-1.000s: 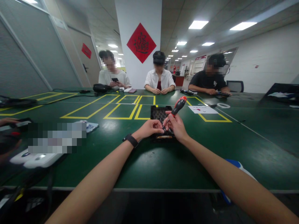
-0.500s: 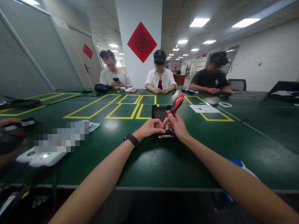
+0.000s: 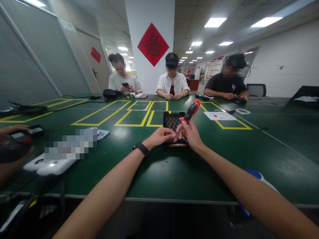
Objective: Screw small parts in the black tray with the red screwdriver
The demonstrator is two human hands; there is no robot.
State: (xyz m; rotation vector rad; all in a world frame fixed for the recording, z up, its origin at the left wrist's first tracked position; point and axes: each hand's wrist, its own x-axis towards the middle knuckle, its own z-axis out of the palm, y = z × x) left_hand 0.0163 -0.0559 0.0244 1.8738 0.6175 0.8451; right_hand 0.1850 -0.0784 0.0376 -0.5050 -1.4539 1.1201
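A screwdriver [image 3: 191, 111] with a red and black handle is gripped in my right hand [image 3: 191, 134], its handle leaning up and to the right. The shaft points down and left toward the fingertips of my left hand [image 3: 160, 136]. Those left fingers are pinched together at the screwdriver's tip; whether they hold the tip or some small part there is too small to tell. Both hands are over a black box [image 3: 171, 120] on the table, whose inside looks divided into small dark pockets. My hands cover part of the box.
The green table [image 3: 139, 179] carries yellow tape outlines [image 3: 129, 125]. To the left lie a white device [image 3: 53, 166], partly blurred out, and another person's hands [image 3: 17, 132] holding dark gear. At right are a printed sheet [image 3: 219, 116] and a tape roll [image 3: 243, 111]. Several people sit opposite.
The screwdriver handle leans further to the right than before. My hands stay close together over the box, and the whole view has shifted slightly.
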